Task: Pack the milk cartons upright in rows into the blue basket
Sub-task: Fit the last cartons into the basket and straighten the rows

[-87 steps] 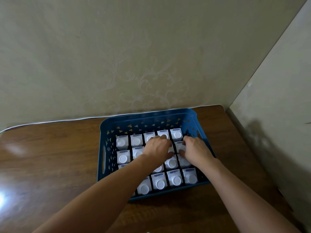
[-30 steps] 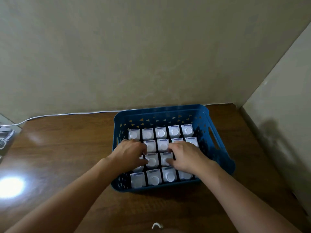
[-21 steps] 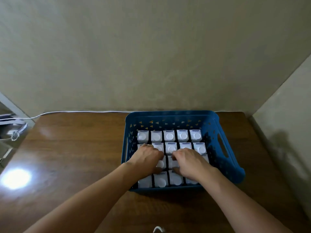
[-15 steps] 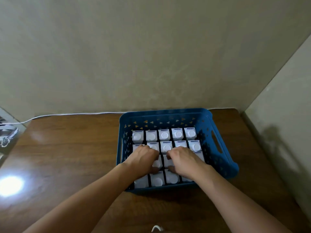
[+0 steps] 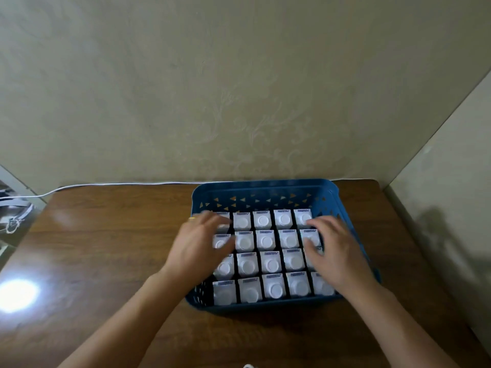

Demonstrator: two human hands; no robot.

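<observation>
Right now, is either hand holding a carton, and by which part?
Nothing is held. The left hand and right hand are spread open over the milk cartons in the blue basket; contact is blurred.

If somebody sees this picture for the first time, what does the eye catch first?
First, the blue basket at the table's far right, packed with upright white milk cartons in neat rows. Next, the left hand and right hand spread over its two sides.

A glossy brown wooden table [image 5: 101, 251] stands in a corner of beige patterned walls [image 5: 239, 88]. A white cable [image 5: 119, 184] runs along its back edge.
</observation>
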